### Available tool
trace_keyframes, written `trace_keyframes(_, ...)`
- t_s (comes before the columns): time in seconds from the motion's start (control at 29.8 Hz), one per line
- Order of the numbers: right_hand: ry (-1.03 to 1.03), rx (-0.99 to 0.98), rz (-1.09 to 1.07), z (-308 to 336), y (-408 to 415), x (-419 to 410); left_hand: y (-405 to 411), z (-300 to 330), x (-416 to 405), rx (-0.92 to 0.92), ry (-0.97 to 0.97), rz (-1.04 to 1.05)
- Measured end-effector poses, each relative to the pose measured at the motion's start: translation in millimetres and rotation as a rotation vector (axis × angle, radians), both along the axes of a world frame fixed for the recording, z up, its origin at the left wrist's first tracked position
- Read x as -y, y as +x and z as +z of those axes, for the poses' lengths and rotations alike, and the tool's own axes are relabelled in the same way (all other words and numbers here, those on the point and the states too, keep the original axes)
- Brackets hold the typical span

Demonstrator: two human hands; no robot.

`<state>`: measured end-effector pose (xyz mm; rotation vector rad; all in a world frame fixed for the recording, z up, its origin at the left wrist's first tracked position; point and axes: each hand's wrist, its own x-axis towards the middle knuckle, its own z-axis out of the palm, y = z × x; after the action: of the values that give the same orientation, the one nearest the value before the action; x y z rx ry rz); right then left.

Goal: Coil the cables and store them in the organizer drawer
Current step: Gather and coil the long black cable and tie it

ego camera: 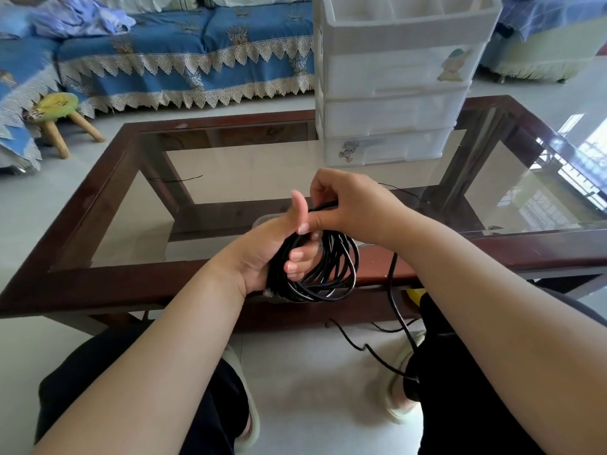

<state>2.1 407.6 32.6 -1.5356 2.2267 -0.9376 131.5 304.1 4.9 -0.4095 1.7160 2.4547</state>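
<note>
Hanging in several loops, the black cable [323, 267] sits in front of the near wooden rail of the glass-topped table [108, 188], roughly at its middle. The left hand [272, 254] holds the coil: its fingers curl through the loops from below, and its thumb points upward. The right hand [348, 205] sits just above the coil, thumb and fingers pinching a strand of the same cable at the top of the loops. A loose length of cable drops from the coil on its right side, passes in front of the table rail and trails across the pale floor between the person's knees.

On the table's far right portion stands a white plastic drawer unit [394, 93], well apart from the hands; its drawers appear pushed in. A thin dark wire [177, 179] lies on the glass left of the drawer unit. Beyond the table's far left corner stands a small wooden stool [62, 116], and behind it a sofa [184, 50] with a blue cover.
</note>
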Motion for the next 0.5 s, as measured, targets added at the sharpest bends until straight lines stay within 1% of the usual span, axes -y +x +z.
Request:
trace_keyframes(0.1, 0.047, 0.174, 0.096, 2.9, -5.6, -1.4, 2.7, 0.6, 1.8, -0.04, -0.045, -0.129)
trace_keyframes(0.2, 0.068, 0.357, 0.215, 4.8, -10.4, -4.9, 3.9, 2.1, -0.2, -0.016, -0.122, -0.143)
trace_keyframes(0.27, 0.054, 0.352, 0.195, 2.3, -12.4, -5.8, 4.2, 2.0, -3.4, -0.029, -0.156, -0.107)
trace_keyframes(0.37, -0.024, 0.278, 0.094, -3.8, -10.6, -4.1, 5.3, 4.2, -9.7, -0.069, -0.198, -0.033)
trace_keyframes(0.47, -0.075, 0.218, 0.041, -7.3, -9.6, -5.3, 4.5, 5.1, -16.4, -0.104, -0.095, 0.035)
trace_keyframes(0.5, -0.081, 0.223, 0.043, -8.1, -10.4, -5.6, 3.9, 5.3, -18.6, -0.108, -0.093, 0.049)
